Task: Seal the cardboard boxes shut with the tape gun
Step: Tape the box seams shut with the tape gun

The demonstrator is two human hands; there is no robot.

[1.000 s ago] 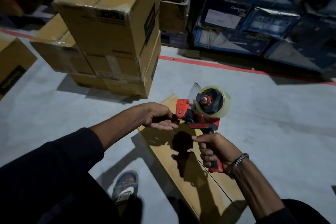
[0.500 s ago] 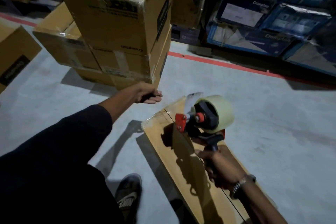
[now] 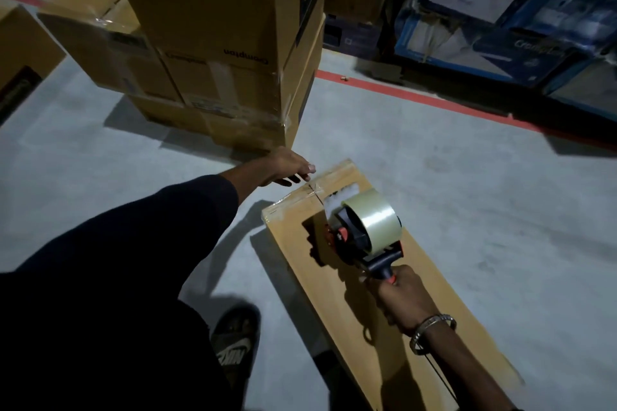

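1. Starting a tape run is the step in hand, as I judge it: the right hand (image 3: 402,297) has its fingers curled tight round the black handle of the red and black tape gun (image 3: 362,233), whose roll of clear tape (image 3: 374,223) sits just beyond its knuckles.
2. Ahead of that hand the gun's front end meets the top of the long flat cardboard box (image 3: 417,304) lying on the concrete floor (image 3: 467,197), close to the box's far end and on or just beside the centre seam (image 3: 317,197); whether the tape's loose end has stuck there I cannot tell.
3. The left hand (image 3: 283,168) reaches out past the box's far left corner, its fingers straight and close together, holding nothing; the fingertips (image 3: 309,172) lie at the box's far edge, and whether they touch it is unclear.
4. Glossy tape already wraps the far end under those fingertips.
5. Beyond the left hand stands a stack of taped Crompton cartons (image 3: 217,43); they look sealed.
6. The next move, in my judgement, calls for the left hand to steady the far end while the right draws the gun back toward the body along the seam, pressing down evenly so the tape lies flat.
7. A slide sandal (image 3: 235,342) shows on the floor, left of the right wrist.
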